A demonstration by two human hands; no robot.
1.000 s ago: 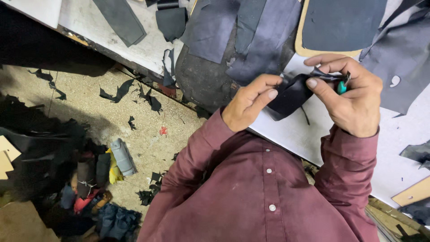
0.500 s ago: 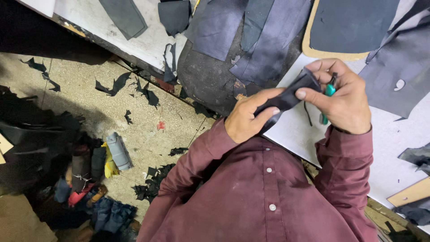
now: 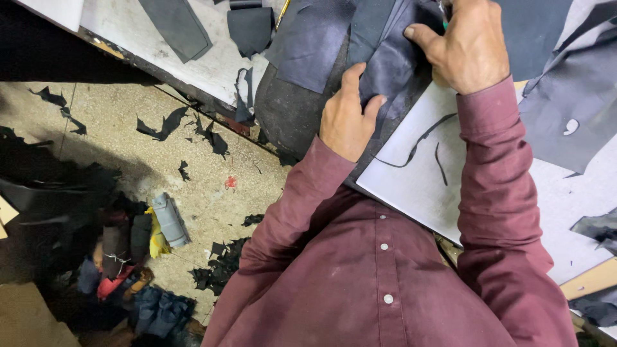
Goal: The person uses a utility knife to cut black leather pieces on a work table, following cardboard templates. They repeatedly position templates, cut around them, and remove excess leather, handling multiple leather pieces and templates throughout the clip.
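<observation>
- Concrete floor (image 3: 116,148) at far left, speckled and pale, strewn with black offcuts (image 3: 164,122) of cut material.
- Lower left on that floor: heap of rolled and folded cloth, with a grey roll (image 3: 170,220) beside a yellow scrap (image 3: 156,239) and dark blue pieces (image 3: 157,311) nearer the bottom edge.
- Along the top left, white table (image 3: 212,67) edge running on a slant, carrying a dark grey strip (image 3: 175,27) and a small black folded piece (image 3: 250,29).
- Just right of that, large dark navy leather sheet (image 3: 308,45) draped over a rounded dark mass at the table edge.
- Left hand (image 3: 347,119) in a maroon sleeve (image 3: 289,212), fingers bent, thumb and forefinger pinching the lower edge of a dark leather piece (image 3: 385,61); grip closed lightly on it.
- Same leather piece lying over the navy sheets at top centre, between the two hands.
- Thin black trimmings (image 3: 414,144) curled on a white board (image 3: 424,186) below the hands.
- Right hand (image 3: 472,45) at top, curled down, thumb pressed on the upper edge of the leather piece; grip closed on it, fingertips cut off by the frame's top.
- Maroon buttoned shirt (image 3: 385,283) filling the lower centre.
- Far right: dark grey sheet (image 3: 572,109) with a small cut-out hole, lying on the white table; more dark scraps (image 3: 598,228) near the right edge.
</observation>
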